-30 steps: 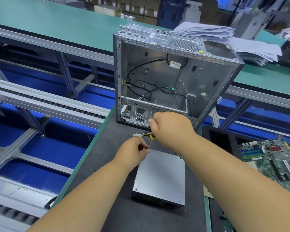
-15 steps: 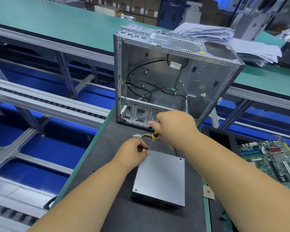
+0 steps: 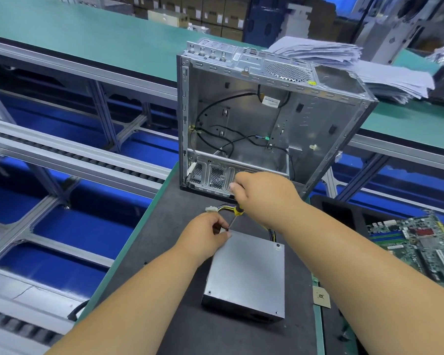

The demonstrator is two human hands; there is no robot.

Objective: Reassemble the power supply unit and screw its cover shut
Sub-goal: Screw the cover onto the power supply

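The grey power supply unit [image 3: 246, 271] lies flat on the dark mat, its cover on top, with yellow and black cables [image 3: 224, 209] running from its far end. My right hand [image 3: 263, 198] grips a yellow-handled screwdriver [image 3: 237, 211], whose shaft slants down to the unit's far left corner. My left hand [image 3: 206, 235] sits at that corner, its thumb and fingers pinched round the screwdriver tip. The screw itself is hidden by my fingers.
An open, empty computer case [image 3: 261, 124] stands upright just beyond the unit. A green motherboard [image 3: 420, 244] lies at the right. A small CPU chip [image 3: 321, 297] rests right of the unit. Paper stacks [image 3: 356, 65] sit behind the case. A roller conveyor [image 3: 62, 155] runs at left.
My right hand has shifted slightly with the screwdriver, which stays on the same far left corner. My left hand and the unit have not moved.
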